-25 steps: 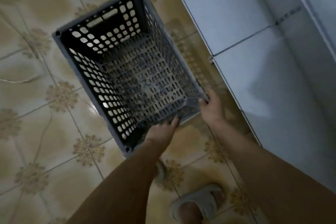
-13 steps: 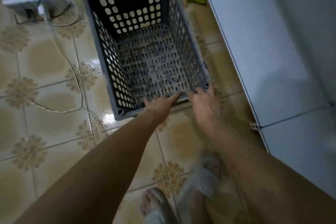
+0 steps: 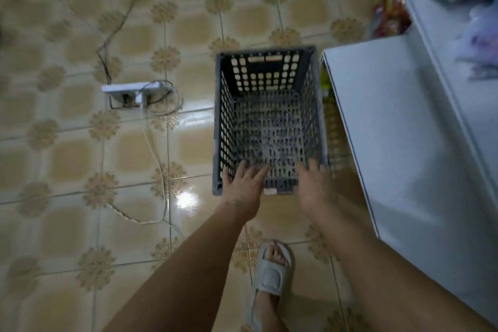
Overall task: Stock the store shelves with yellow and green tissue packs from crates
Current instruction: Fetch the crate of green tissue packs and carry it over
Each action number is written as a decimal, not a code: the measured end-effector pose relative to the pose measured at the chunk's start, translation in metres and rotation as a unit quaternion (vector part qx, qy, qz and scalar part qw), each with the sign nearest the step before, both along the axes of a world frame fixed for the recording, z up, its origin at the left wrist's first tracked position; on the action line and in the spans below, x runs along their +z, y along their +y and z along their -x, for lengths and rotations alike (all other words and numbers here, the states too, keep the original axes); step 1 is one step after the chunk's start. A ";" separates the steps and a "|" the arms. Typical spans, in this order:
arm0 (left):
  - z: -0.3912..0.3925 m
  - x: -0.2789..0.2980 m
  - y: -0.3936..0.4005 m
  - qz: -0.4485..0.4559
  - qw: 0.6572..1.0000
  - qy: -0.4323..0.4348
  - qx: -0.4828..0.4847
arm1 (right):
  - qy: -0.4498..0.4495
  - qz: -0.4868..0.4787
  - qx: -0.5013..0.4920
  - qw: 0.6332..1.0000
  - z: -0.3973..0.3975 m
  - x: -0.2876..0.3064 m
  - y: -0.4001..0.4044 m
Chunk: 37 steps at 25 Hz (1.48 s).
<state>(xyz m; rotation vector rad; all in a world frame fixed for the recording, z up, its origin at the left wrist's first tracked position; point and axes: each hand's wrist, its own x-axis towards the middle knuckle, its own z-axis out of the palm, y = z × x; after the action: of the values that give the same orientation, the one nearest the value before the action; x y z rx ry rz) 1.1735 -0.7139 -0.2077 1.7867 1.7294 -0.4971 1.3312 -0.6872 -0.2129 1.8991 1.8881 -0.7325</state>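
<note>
A grey perforated plastic crate stands on the tiled floor with nothing inside it. My left hand lies at the crate's near rim with fingers spread and straight over the edge. My right hand is blurred at the near right corner of the rim, fingers extended, gripping nothing. A green pack shows in the gap between the crate and the white shelf on the right. No tissue packs are in either hand.
A white power strip with plugged cables lies on the floor left of the crate, its cord trailing toward me. Colourful packaged goods sit at the shelf's far end. My foot in a grey slipper stands below the crate.
The crate has slid away along the floor beside the shelf. Both hands went from holding its near rim to lying loosely open at it. The view has swung to show the shelf's end.
</note>
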 end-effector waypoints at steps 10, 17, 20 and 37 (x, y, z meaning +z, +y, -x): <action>0.066 0.354 -0.037 -0.039 0.971 0.025 0.236 | 0.195 -0.011 0.158 0.968 0.096 0.358 -0.015; 0.114 0.469 -0.056 -0.124 0.951 0.054 0.279 | 0.182 -0.045 0.229 0.955 0.131 0.473 -0.016; 0.143 0.522 -0.054 -0.164 0.938 0.047 0.302 | 0.174 -0.084 0.261 0.946 0.162 0.528 -0.004; 0.418 0.657 -0.049 -0.284 0.856 0.101 0.421 | 0.192 -0.217 0.389 0.875 0.446 0.675 0.042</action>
<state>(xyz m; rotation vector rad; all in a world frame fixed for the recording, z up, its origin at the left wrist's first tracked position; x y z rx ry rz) 0.7550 -0.7631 0.4489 1.1002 2.7660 0.2453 0.8855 -0.6450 0.4624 1.0085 2.9723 -0.4446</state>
